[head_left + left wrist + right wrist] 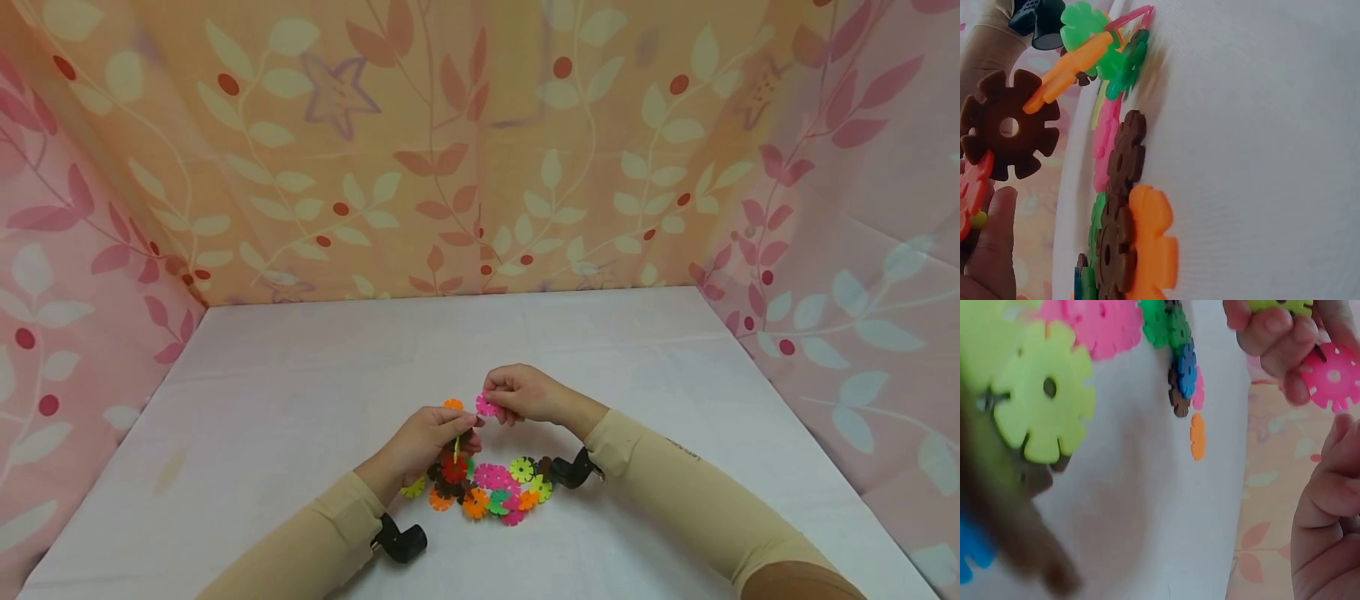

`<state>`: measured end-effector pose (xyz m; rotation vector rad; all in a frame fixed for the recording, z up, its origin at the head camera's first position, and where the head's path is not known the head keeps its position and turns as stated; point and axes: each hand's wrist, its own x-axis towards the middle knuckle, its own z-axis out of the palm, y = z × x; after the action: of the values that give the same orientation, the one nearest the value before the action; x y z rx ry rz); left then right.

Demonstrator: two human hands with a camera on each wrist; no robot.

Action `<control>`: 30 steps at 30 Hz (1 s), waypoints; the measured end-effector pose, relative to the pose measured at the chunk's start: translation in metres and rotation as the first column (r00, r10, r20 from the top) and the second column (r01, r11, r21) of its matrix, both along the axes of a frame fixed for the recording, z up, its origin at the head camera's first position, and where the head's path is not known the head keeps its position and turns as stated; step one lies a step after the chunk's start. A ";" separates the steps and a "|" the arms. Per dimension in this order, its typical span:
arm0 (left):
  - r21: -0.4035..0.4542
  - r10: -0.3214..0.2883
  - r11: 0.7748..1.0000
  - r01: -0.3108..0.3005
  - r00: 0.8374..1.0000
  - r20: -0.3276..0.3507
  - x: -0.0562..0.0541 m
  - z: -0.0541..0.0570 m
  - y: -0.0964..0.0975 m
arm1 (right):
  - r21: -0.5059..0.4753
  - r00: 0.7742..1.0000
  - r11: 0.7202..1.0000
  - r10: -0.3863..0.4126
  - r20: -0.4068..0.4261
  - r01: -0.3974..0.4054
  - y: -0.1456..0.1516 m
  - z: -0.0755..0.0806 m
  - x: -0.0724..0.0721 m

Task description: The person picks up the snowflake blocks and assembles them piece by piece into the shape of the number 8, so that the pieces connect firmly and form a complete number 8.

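My left hand (420, 442) holds a yellow-green flower-shaped disc (1266, 306) at its fingertips, with a red disc (969, 194) just below it. In the left wrist view a brown disc (988, 106) near the fingers meets an edge-on orange disc (1072, 70), with green discs (1082, 25) beyond. My right hand (532, 393) pinches a pink slotted disc (487, 405) close to the left fingertips. Below both hands lies a pile of slotted discs: a yellow-green disc (522, 469), an orange disc (476, 504) and others in green, brown and pink.
White cloth covers the table (300, 375). Patterned curtains (480, 150) stand behind it and along both sides. A black wrist camera (401, 540) hangs under the left sleeve, and another black camera (573, 469) sits beside the pile under the right wrist.
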<state>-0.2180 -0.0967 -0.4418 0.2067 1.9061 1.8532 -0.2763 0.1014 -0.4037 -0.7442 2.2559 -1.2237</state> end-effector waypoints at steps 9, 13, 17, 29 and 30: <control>-0.114 0.049 0.992 -0.061 0.993 -0.107 0.003 0.007 -0.002 | -0.023 0.989 0.992 0.122 -0.088 -0.124 0.010 0.010 0.002; -0.197 0.032 0.977 -0.081 0.971 -0.238 0.008 0.017 0.000 | -0.036 0.975 0.983 0.176 -0.133 -0.182 0.020 0.013 0.002; -0.232 0.007 0.969 -0.084 0.949 -0.316 0.012 0.024 0.002 | -0.050 0.962 0.981 0.171 -0.214 -0.186 0.026 0.012 0.002; -0.219 0.024 0.970 -0.109 0.934 -0.356 0.012 0.025 0.004 | -0.116 0.936 0.987 0.063 -0.348 -0.110 0.021 0.011 0.018; -0.221 0.022 0.969 -0.109 0.932 -0.363 0.011 0.025 0.004 | -0.127 0.931 0.985 0.063 -0.360 -0.116 0.020 0.012 0.019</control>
<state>-0.2066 -0.0931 -0.4165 0.4313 2.3905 1.6955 -0.2575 0.1217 -0.3920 -1.1968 2.3969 -1.3065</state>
